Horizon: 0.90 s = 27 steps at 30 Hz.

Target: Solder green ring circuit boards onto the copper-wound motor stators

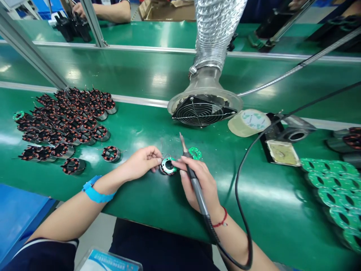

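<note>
In the head view, a motor stator (168,172) stands on the green bench with a green ring-shaped circuit board (166,168) on its top. My left hand (145,162) is at its left side, thumb and fingers pinched at the rim, perhaps on a thin wire too small to make out. My right hand (199,180) is closed around a soldering iron (196,185), its tip pointing up and away. A finger of that hand touches the board's right edge. Just beyond lies a loose green ring board (195,153).
Many copper-wound stators (70,116) crowd the left. A fume extractor hood (204,101) hangs ahead. To the right are a tape roll (249,122), a soldering iron stand with sponge (282,153) and green board panels (335,192). The iron's cable (238,195) loops beside my right arm.
</note>
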Each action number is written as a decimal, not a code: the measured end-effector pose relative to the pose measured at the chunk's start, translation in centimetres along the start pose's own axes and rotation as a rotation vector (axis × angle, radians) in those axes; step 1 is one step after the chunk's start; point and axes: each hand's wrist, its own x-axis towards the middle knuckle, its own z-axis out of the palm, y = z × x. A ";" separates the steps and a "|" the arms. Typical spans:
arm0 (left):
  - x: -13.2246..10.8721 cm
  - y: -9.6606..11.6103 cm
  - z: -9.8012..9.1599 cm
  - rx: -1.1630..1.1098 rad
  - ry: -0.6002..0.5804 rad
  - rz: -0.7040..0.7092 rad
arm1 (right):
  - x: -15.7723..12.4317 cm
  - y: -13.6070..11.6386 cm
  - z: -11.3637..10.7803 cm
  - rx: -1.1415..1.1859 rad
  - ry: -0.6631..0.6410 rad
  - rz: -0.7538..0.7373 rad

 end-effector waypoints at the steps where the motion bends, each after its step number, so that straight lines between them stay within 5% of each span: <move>1: 0.1 0.0 -0.1 -0.015 -0.018 -0.011 | 0.0 0.0 -0.2 0.009 0.000 0.004; 12: 0.5 0.2 -0.5 -0.129 -0.106 -0.165 | -0.4 -0.2 -1.1 0.072 0.028 0.037; 27: 0.7 1.2 0.3 -0.017 -0.045 -0.216 | -2.4 0.1 -1.4 0.308 0.171 0.082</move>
